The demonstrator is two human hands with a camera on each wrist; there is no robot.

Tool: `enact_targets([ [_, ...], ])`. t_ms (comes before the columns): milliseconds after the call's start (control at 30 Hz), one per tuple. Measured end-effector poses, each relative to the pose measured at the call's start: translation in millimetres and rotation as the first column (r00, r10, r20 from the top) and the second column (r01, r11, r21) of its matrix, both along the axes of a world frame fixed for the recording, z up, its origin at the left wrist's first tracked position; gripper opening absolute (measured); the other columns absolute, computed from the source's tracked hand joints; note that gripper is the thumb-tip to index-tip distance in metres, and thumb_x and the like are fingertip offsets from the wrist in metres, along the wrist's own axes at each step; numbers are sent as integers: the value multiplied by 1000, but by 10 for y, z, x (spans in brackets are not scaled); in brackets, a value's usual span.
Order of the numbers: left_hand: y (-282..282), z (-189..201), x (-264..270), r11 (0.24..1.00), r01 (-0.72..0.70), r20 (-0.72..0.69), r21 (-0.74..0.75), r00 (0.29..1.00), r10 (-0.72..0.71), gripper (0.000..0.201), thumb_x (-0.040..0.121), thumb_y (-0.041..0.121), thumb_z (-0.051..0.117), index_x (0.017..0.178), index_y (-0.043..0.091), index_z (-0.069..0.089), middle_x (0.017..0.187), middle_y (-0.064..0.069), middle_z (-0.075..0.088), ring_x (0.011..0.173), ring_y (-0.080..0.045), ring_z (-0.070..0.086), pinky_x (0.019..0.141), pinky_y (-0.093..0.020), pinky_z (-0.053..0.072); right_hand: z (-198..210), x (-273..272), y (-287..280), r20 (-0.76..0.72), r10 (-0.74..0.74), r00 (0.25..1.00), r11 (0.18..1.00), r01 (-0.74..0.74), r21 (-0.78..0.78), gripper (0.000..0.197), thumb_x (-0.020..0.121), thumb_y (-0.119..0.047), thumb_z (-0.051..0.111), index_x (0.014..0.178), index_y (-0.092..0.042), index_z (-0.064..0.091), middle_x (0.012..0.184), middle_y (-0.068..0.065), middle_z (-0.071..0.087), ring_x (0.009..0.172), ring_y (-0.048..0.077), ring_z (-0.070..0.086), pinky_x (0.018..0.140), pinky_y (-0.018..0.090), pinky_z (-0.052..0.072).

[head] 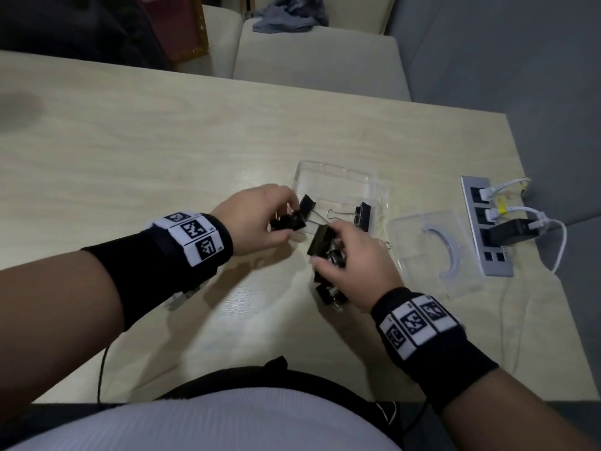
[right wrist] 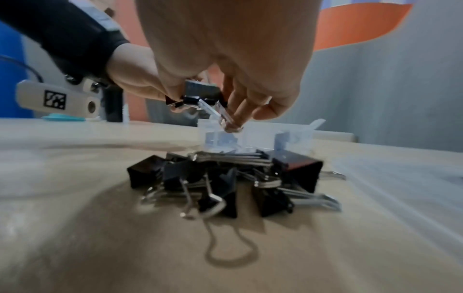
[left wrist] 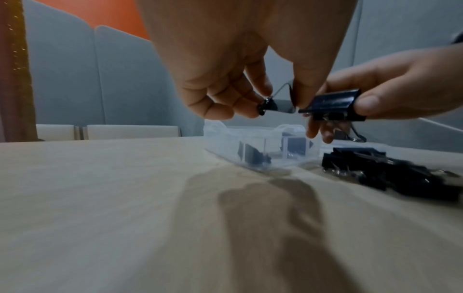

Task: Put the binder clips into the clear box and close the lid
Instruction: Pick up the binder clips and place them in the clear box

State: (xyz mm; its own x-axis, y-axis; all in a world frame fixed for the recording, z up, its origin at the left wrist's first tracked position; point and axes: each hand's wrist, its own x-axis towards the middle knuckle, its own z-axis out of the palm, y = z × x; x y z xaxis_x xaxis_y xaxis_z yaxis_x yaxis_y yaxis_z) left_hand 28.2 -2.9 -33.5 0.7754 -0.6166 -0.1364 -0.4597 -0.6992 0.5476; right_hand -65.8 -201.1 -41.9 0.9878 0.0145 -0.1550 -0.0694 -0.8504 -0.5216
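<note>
Black folded-steel clips [head: 328,281] heap at centre frame; each hand, left [head: 257,219] and right [head: 361,262], pinches one beside the clear box [head: 338,177], lid [head: 432,245] lying right.

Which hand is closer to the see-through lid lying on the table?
Right. The right hand, holding a binder clip, is just left of the lid. The left hand is farther left, past the clear box.
</note>
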Motion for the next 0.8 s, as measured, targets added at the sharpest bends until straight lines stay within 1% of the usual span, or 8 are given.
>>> enact_targets([
  [133, -242, 33, 135, 1000, -13, 60, -24, 998, 14, 45, 82, 29, 67, 125, 25, 51, 105, 2, 59, 89, -15, 58, 83, -33, 50, 72, 40, -214, 7, -297, 955, 933, 288, 217, 52, 81, -40, 72, 124, -28, 47, 96, -16, 60, 82, -9, 56, 69, 8, 43],
  [233, -426, -3, 205, 998, 54, 78, 45, 995, -57, 46, 85, 25, 64, 129, 27, 52, 119, -3, 56, 103, -24, 58, 87, -36, 48, 82, 130, -365, -17, -435, 900, 853, 419, 313, 55, 81, -38, 72, 128, -29, 45, 90, -16, 53, 79, 1, 59, 66, 18, 49],
  [400, -557, -58, 297, 946, 188, 92, 263, 971, -219, 36, 89, 23, 55, 123, 35, 50, 120, 0, 53, 103, -29, 57, 82, -39, 49, 106, 237, -501, -68, -492, 868, 783, 475, 402, 43, 83, -29, 74, 118, -23, 48, 85, -11, 60, 55, -4, 61, 44, 11, 45],
  [533, -561, -21, 373, 886, 269, 84, 378, 943, -322, 33, 90, 18, 55, 117, 36, 56, 121, 5, 56, 102, -29, 59, 81, -37, 49, 112, 322, -481, -41, -528, 849, 770, 498, 400, 51, 82, -33, 74, 122, -22, 44, 97, -8, 59, 67, 7, 64, 61, 28, 57],
  [600, -545, -2, 406, 852, 321, 74, 414, 921, -383, 31, 85, 10, 58, 107, 32, 62, 118, 6, 58, 96, -30, 60, 80, -40, 52, 128, 365, -472, -31, -525, 851, 772, 491, 403, 50, 86, -33, 70, 127, -24, 44, 90, -18, 51, 66, 0, 58, 63, 19, 50],
  [666, -520, 7, 427, 831, 354, 59, 429, 907, -417, 32, 81, 8, 62, 102, 30, 66, 117, 9, 60, 95, -28, 61, 80, -41, 54, 130, 399, -485, -37, -511, 859, 785, 484, 387, 41, 88, -33, 68, 122, -21, 49, 85, -21, 49, 58, -6, 56, 53, 7, 41],
  [733, -490, -16, 440, 838, 355, 65, 415, 907, -416, 33, 80, 8, 62, 102, 31, 68, 118, 12, 61, 97, -26, 63, 81, -40, 55, 136, 440, -477, -51, -499, 865, 788, 478, 389, 36, 88, -34, 69, 115, -18, 53, 84, -16, 53, 52, -5, 58, 42, 4, 39],
  [800, -458, -62, 442, 878, 317, 96, 360, 923, -372, 32, 81, 7, 60, 101, 31, 68, 119, 11, 62, 98, -26, 64, 82, -40, 54, 109, 480, -462, -43, -502, 864, 801, 483, 355, 38, 85, -41, 71, 111, -19, 54, 88, -11, 57, 65, 0, 60, 47, 6, 40],
])
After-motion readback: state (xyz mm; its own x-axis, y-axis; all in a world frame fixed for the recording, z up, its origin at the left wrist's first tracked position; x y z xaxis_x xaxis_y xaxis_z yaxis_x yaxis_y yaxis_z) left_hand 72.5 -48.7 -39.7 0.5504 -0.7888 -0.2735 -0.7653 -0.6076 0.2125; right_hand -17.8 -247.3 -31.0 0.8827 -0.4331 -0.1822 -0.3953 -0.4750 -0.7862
